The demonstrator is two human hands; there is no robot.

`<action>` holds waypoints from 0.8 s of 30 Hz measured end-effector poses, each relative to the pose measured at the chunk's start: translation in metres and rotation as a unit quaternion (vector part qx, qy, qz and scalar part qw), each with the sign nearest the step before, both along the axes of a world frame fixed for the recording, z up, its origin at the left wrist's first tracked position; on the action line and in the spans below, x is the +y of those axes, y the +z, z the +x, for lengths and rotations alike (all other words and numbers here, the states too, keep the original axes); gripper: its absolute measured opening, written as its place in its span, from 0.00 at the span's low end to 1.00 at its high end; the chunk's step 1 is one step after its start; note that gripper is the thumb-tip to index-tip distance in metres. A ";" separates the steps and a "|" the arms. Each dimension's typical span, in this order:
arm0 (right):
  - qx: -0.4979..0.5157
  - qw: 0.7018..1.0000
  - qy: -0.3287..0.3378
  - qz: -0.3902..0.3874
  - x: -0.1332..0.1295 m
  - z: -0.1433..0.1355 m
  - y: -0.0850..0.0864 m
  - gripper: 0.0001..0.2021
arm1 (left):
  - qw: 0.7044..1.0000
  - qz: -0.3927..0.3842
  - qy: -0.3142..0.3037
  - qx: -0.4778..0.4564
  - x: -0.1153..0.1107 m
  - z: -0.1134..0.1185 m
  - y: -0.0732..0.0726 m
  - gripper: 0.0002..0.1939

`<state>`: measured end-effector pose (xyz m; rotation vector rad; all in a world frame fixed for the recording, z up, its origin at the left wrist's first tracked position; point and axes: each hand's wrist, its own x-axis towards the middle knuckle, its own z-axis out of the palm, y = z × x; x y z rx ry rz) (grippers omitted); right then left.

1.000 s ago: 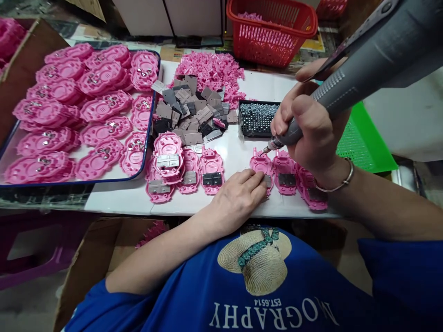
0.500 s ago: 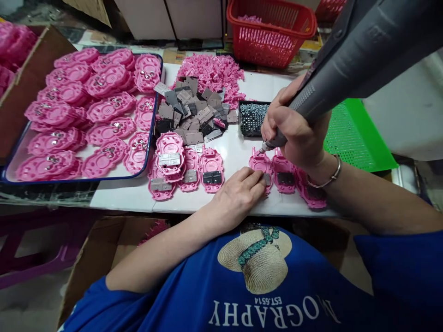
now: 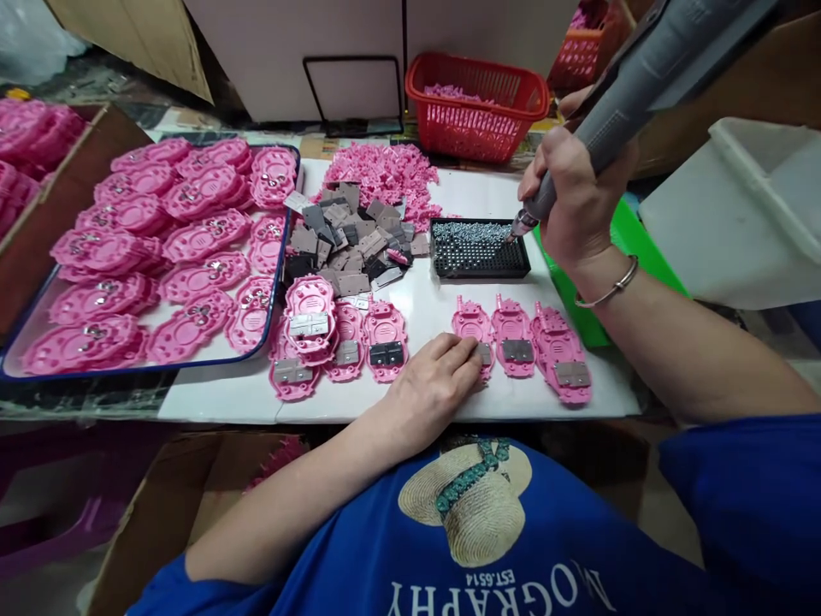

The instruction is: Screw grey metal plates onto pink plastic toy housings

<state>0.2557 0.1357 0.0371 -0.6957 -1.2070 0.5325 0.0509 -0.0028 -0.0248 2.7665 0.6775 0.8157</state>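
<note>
My right hand [image 3: 577, 192] is wrapped round a grey electric screwdriver [image 3: 619, 120], held at a slant. The screwdriver's tip is at the right side of a black perforated tray [image 3: 481, 270] with small silver screws [image 3: 471, 231] in it. My left hand [image 3: 437, 376] lies with its fingers closed over a pink plastic shell [image 3: 471, 320], covering much of the grey plate in it. Right of it are two more pink shells [image 3: 511, 315] with grey plates. Left of my left hand, several similar shells [image 3: 386, 325] lie close together, one on top of others.
A blue-rimmed tray [image 3: 282, 257] holds stacked pink shells at the left. Loose grey plates [image 3: 352, 248] and small pink parts [image 3: 385, 175] are heaped mid-table. Behind stands a red basket [image 3: 478, 128]; a green tray [image 3: 632, 252] and white bin [image 3: 699, 218] are at the right.
My right hand has moved the screwdriver away from the shell under my left hand, back to the screw tray. My left hand stays on that shell. The camera view has shifted slightly.
</note>
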 end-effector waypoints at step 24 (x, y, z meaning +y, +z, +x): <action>-0.064 0.993 -0.063 -0.071 0.003 0.002 -0.014 0.17 | 1.000 -0.007 0.004 0.004 -0.001 0.000 0.001 0.11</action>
